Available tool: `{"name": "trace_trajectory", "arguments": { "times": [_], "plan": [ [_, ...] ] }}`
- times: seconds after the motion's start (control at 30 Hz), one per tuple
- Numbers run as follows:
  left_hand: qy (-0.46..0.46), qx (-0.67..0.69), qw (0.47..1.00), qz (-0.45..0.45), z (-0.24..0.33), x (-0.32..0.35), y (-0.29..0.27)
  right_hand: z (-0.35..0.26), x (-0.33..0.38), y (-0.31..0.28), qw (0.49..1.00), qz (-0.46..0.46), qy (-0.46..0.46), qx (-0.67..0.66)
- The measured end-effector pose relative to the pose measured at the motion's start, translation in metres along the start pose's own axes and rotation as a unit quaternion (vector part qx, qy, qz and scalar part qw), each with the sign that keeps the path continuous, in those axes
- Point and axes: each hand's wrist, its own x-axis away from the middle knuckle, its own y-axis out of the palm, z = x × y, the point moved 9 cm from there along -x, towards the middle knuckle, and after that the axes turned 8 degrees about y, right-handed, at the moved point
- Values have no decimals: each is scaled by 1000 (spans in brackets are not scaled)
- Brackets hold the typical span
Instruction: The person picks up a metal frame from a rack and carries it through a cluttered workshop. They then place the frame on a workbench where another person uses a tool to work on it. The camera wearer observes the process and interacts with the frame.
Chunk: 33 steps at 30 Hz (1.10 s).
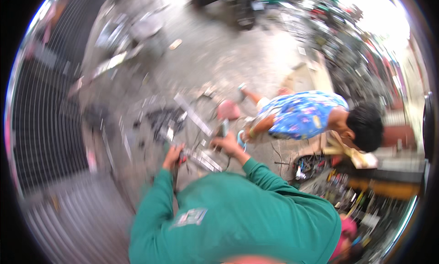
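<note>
My left hand (173,157) is closed around a small red and black object (183,157) whose kind I cannot make out through the blur. To its right, my right hand (228,144) grips a short grey upright object (224,128), also too smeared to name. Just below and between both hands lies a pale flat metal bar (206,161). Another long light metal strip (194,116) slants across the ground beyond the hands. Dark jumbled pieces (165,122) lie past my left hand.
Close on my right stands a person in a blue patterned shirt (306,114). A pink rounded object (227,110) is near that person's legs. Ribbed metal shutters (50,104) line the left. Heaped scrap (361,67) and a tray of tools (311,167) are on the right.
</note>
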Motion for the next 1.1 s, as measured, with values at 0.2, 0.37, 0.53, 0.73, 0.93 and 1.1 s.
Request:
{"name": "trace_trajectory", "arguments": {
  "times": [0.2, 0.37, 0.53, 0.73, 0.93, 1.1],
  "plan": [
    [26, -84, 995, -44, 78, -161, 75, -79, -46, -104, 980, 112, -133, -99],
    [-24, -43, 990, -131, 163, -272, 164, -105, -94, -192, 948, 109, -146, -262],
    [153, -266, 928, -210, 283, -359, 282, -122, -95, -273, 828, 227, -224, -460],
    [146, -205, 881, -401, 355, -366, 443, -133, -76, -348, 693, 230, -290, -619],
    [105, -225, 837, -488, 367, -416, 536, -152, -93, -413, 650, 289, -268, -650],
    [140, -102, 842, -512, 396, -547, 607, -219, -169, -522, 687, 335, -264, -589]
  ]
}}
